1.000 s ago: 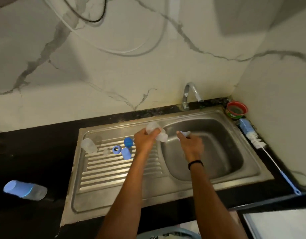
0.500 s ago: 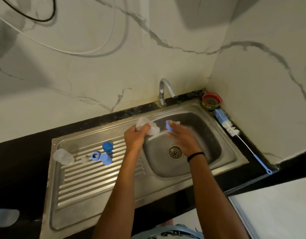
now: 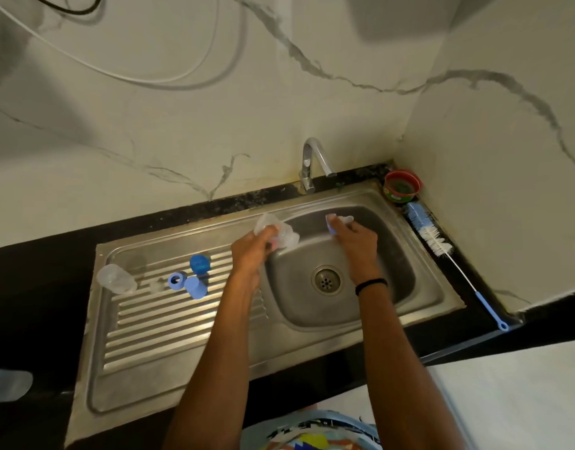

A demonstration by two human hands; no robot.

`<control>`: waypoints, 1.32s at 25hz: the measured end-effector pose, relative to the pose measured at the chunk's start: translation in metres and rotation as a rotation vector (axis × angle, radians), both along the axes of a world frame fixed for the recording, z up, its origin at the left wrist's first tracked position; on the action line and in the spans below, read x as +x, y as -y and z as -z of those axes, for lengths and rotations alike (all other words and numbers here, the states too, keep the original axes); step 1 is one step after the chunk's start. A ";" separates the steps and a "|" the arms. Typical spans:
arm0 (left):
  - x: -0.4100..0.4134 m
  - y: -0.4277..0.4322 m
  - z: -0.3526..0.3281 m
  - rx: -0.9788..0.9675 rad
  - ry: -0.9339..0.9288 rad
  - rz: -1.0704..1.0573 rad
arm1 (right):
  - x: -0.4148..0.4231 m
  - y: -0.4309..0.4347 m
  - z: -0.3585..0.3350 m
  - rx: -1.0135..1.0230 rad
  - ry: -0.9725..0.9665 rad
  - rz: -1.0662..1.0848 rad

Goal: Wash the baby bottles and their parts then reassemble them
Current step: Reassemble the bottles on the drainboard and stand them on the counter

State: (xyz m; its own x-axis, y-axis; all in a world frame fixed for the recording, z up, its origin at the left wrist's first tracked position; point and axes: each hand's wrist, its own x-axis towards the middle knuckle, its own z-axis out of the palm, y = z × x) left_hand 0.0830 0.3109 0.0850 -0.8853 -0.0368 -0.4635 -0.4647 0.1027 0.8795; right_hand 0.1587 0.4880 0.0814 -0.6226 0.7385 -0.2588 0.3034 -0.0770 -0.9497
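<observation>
Two hands [image 3: 251, 251] [image 3: 357, 245], two bottles [image 3: 278, 234] [image 3: 115, 279] at sink [image 3: 443, 295], four blue parts [image 3: 200, 264] [image 3: 176, 280] [image 3: 195, 288] [image 3: 331, 228].

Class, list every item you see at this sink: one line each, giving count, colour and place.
Sink: one, steel, set in black counter.
Tap: one, chrome, behind basin.
Clear bottle: one, transparent, drainboard's far left.
Blue parts: three, blue, on drainboard.
Bottle brush: one, blue-white, counter right of sink.
Bowl: one, red, back right corner.
Lying bottle: one, bluish, counter's left edge.
Held bottle: one, transparent, over basin's left rim.
Small part: one, blue-clear, over basin.
Left hand: one, grips held bottle.
Right hand: one, black wristband, pinches small part.
</observation>
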 end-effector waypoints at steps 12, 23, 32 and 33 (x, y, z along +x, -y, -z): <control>0.001 -0.002 -0.005 -0.171 -0.234 -0.029 | -0.020 0.019 0.009 -0.242 -0.067 -0.094; -0.015 0.095 -0.033 0.411 0.043 -0.346 | -0.059 0.097 -0.030 -0.388 -0.273 -0.529; 0.000 0.164 -0.039 0.423 -0.035 -0.456 | -0.080 0.179 -0.027 -0.209 -0.269 -0.780; 0.001 0.169 -0.039 0.424 -0.041 -0.465 | -0.080 0.184 -0.027 -0.198 -0.268 -0.794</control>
State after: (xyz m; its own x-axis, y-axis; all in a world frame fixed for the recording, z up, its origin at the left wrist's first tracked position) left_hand 0.0840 0.1424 0.1236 -0.8383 -0.2429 -0.4882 -0.3418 -0.4635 0.8175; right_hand 0.0784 0.3035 0.1081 -0.9941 0.0156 -0.1073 0.1050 -0.1085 -0.9885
